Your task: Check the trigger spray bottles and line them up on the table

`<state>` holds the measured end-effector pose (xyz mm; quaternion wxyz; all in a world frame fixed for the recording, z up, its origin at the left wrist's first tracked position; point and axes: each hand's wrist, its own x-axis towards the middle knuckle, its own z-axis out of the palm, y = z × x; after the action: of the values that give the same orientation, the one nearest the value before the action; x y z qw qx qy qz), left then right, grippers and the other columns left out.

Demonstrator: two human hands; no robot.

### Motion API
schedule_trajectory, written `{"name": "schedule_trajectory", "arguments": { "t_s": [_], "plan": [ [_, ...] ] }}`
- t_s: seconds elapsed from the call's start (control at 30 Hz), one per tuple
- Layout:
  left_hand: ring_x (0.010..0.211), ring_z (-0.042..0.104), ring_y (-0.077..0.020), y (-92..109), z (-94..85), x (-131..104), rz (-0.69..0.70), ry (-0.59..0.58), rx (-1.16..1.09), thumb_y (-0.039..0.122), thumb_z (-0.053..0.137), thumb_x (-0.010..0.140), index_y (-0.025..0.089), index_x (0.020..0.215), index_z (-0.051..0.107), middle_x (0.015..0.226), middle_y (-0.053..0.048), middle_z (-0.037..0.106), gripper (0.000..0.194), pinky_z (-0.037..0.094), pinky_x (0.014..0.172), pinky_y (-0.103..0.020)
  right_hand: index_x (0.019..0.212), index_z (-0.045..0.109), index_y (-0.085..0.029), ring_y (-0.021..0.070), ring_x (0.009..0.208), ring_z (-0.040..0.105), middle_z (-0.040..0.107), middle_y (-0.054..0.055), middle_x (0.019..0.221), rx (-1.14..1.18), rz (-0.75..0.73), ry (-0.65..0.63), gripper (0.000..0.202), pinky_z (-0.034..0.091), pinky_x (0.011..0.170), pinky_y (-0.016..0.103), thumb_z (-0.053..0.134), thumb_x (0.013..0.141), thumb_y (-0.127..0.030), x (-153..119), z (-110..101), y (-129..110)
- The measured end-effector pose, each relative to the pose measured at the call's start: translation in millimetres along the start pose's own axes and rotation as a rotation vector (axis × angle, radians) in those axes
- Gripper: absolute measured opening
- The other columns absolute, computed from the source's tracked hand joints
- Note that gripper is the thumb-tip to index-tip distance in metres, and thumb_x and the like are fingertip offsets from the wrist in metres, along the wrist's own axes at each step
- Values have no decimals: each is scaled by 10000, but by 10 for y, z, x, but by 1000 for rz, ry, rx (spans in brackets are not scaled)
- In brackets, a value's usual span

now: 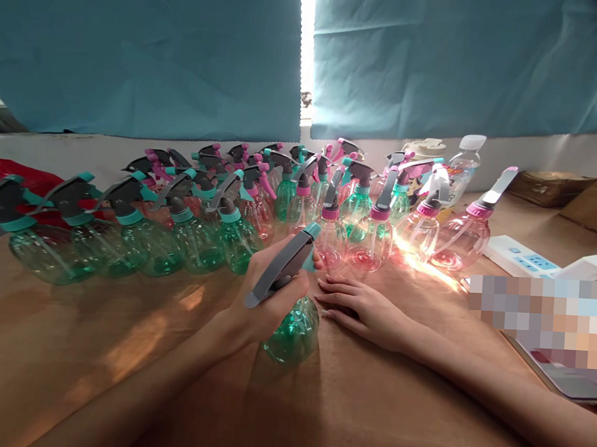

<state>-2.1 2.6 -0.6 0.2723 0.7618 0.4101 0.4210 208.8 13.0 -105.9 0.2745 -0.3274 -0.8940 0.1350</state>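
A green spray bottle (293,333) with a grey and teal spray head stands near the middle of the brown table. My left hand (269,295) is closed around its neck and spray head. To the right of that bottle, my right hand (354,305) lies on the tabletop with its fingers spread, holding nothing. Its fingertips are close to the held bottle and in front of a pink spray bottle (331,242). Behind my left hand is another green spray bottle (237,240), the nearest of a row reaching left.
Several green and pink spray bottles fill the back of the table (194,391). At the right are a white power strip (519,256), a pixelated device (570,388) and cardboard boxes (550,187). A clear bottle (464,169) stands behind. Blue curtains (152,56) hang at the back.
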Motion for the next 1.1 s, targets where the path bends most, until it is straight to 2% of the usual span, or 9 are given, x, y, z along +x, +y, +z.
{"name": "schedule_trajectory", "arguments": {
  "t_s": [0.13, 0.23, 0.3, 0.4, 0.53, 0.63, 0.77, 0.93, 1.1],
  "plan": [
    [613, 557, -159, 39, 28, -29, -43, 3, -25, 234, 532, 788, 246, 792, 578, 687, 16, 573, 48, 465, 544, -289, 1218, 652, -209, 259, 1244, 545, 624, 104, 1302, -4, 23, -14, 304, 460, 1049, 451, 524, 961, -308, 1, -11, -7],
    [694, 602, -171, 73, 56, -61, -52, 57, -47, 220, 512, 817, 244, 858, 586, 744, 6, 599, 88, 496, 618, -302, 1210, 656, -204, 257, 1248, 543, 628, 103, 1297, -5, 20, -23, 298, 451, 1060, 451, 523, 961, -301, 2, -10, -4],
    [695, 607, -169, 88, 65, -74, -47, 49, -53, 212, 507, 821, 241, 896, 582, 756, 5, 604, 111, 498, 621, -300, 1214, 652, -207, 251, 1253, 539, 625, 97, 1302, -9, 19, -24, 300, 444, 1068, 449, 520, 963, -304, 1, -6, 1],
    [727, 619, -178, 102, 67, -81, -26, 20, -46, 218, 514, 828, 236, 888, 571, 765, 2, 608, 85, 507, 627, -301, 1219, 649, -216, 247, 1254, 538, 624, 95, 1305, -2, 20, -18, 301, 446, 1065, 449, 520, 963, -308, -1, -1, 6],
    [815, 647, -196, 128, 67, -94, -28, 64, -28, 196, 498, 841, 235, 867, 570, 803, -8, 628, 86, 539, 707, -323, 1219, 651, -224, 259, 1244, 546, 624, 102, 1303, 15, 20, -9, 300, 459, 1047, 470, 519, 961, -302, -1, -2, 5],
    [828, 657, -193, 148, 73, -104, -40, 55, -44, 195, 496, 839, 228, 842, 578, 798, -8, 635, 89, 557, 773, -337, 1234, 643, -211, 260, 1249, 541, 616, 107, 1313, 11, 18, -18, 317, 457, 1050, 463, 514, 962, -312, -3, -2, 7],
    [813, 653, -183, 150, 90, -110, -31, 65, -100, 177, 508, 840, 227, 920, 603, 854, -14, 663, 134, 562, 856, -373, 1231, 644, -237, 253, 1250, 539, 616, 92, 1317, 18, 23, -6, 308, 456, 1051, 456, 528, 956, -313, -8, 5, 13],
    [820, 653, -190, 93, 92, -112, -46, 49, -104, 205, 524, 852, 223, 919, 615, 887, -29, 679, 115, 567, 826, -369, 1248, 633, -244, 246, 1269, 523, 614, 84, 1321, 18, 19, -12, 315, 439, 1069, 455, 527, 958, -307, -9, 7, 20],
    [704, 628, -182, 54, 68, -109, -31, 26, -83, 229, 523, 856, 226, 934, 611, 840, -34, 680, 119, 555, 711, -356, 1238, 642, -225, 252, 1260, 531, 617, 94, 1315, 11, 22, -22, 315, 438, 1072, 454, 517, 962, -313, -7, 1, 16]
  ]
}}
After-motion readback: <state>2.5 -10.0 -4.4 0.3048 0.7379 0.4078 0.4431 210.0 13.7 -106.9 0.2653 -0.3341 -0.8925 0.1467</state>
